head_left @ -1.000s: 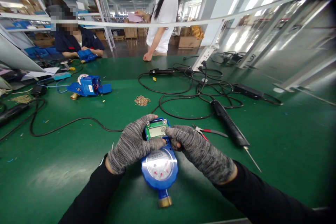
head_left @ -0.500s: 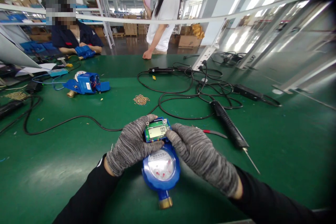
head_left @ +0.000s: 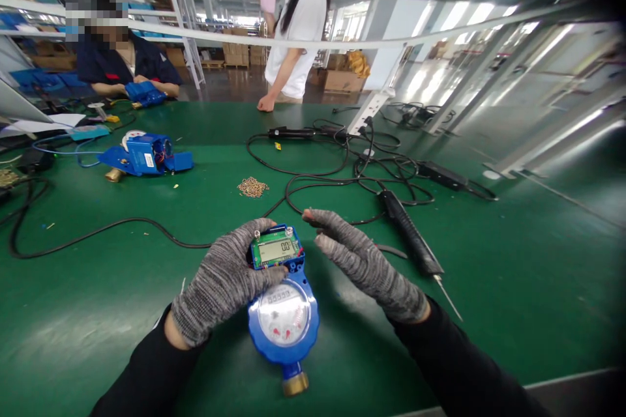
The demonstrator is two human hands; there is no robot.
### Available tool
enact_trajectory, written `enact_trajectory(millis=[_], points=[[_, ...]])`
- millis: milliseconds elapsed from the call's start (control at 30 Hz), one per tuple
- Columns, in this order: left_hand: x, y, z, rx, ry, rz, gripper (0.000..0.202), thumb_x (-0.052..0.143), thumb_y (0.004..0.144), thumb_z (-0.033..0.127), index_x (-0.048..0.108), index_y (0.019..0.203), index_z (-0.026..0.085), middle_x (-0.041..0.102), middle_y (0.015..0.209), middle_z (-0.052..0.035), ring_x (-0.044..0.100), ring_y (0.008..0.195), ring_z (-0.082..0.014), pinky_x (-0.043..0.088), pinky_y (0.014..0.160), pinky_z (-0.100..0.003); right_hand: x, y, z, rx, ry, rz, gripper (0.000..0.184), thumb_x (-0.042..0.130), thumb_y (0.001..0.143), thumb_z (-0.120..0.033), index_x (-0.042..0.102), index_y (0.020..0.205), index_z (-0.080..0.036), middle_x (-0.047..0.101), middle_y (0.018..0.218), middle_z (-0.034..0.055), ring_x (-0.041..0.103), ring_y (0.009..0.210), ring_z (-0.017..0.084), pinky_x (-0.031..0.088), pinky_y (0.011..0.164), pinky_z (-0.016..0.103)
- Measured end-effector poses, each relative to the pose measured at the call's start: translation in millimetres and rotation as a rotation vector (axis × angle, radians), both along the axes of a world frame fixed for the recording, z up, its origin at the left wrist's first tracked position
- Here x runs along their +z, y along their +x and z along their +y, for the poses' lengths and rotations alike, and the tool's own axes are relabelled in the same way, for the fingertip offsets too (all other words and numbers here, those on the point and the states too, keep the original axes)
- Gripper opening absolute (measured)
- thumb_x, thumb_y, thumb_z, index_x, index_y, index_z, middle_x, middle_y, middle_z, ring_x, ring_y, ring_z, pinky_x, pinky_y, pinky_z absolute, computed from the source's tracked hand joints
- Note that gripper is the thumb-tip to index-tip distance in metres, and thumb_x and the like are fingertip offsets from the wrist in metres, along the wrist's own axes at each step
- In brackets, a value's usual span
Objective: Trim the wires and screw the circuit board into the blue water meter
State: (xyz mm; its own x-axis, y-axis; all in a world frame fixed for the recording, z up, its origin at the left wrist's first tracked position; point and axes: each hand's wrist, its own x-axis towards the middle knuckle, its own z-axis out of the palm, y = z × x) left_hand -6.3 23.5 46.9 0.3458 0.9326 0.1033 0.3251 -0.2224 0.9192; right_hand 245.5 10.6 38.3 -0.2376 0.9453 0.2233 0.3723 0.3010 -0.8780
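A blue water meter [head_left: 284, 319] lies in front of me, its round dial facing up and its brass fitting [head_left: 295, 383] towards me. At its far end sits a blue housing with a green circuit board and a small display [head_left: 276, 250] reading 0.0. My left hand [head_left: 229, 270], in a grey knitted glove, grips this housing from the left, thumb across its near edge. My right hand [head_left: 364, 260], gloved alike, is held just right of the housing, apart from it, fingers stretched and holding nothing. Partly behind it lies a hand tool with a grey end [head_left: 392, 251].
Beyond my hands lies a pile of small brass screws [head_left: 253, 187]. On the right rests a black electric screwdriver [head_left: 409, 231] among tangled cables near a white power strip [head_left: 370, 111]. Another blue meter [head_left: 149, 154] stands left. Two people [head_left: 295, 45] are across the green table [head_left: 122, 300].
My right hand has let go of the housing's right side and moved away, its fingers opening. My left hand keeps its hold. The view has shifted slightly.
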Motion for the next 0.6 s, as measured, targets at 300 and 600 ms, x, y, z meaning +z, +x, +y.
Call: enact_trajectory(millis=[300, 600], points=[[-6.8, 1.7, -0.4, 0.024, 0.095, -0.03, 0.077, 0.084, 0.069, 0.048, 0.054, 0.134, 0.019, 0.064, 0.133, -0.0146, 0.063, 0.121, -0.0326, 0.052, 0.104, -0.054, 2.6, -37.7, 21.8, 0.306, -0.067, 0.127, 0.072, 0.081, 0.078, -0.043, 0.05, 0.141, -0.029, 0.057, 0.143, 0.0076, 0.057, 0.129, 0.027, 0.049, 0.108, 0.044], [-7.4, 4.0, -3.5, 0.102, 0.141, 0.027, 0.083, 0.086, 0.064, 0.044, 0.053, 0.134, 0.016, 0.063, 0.132, -0.0171, 0.061, 0.121, -0.0357, 0.048, 0.105, -0.061, 9.0, -39.4, 33.0, 0.331, -0.021, 0.043, 0.067, 0.085, 0.074, -0.042, 0.057, 0.132, -0.023, 0.07, 0.121, 0.0057, 0.069, 0.105, 0.023, 0.058, 0.092, 0.036]])
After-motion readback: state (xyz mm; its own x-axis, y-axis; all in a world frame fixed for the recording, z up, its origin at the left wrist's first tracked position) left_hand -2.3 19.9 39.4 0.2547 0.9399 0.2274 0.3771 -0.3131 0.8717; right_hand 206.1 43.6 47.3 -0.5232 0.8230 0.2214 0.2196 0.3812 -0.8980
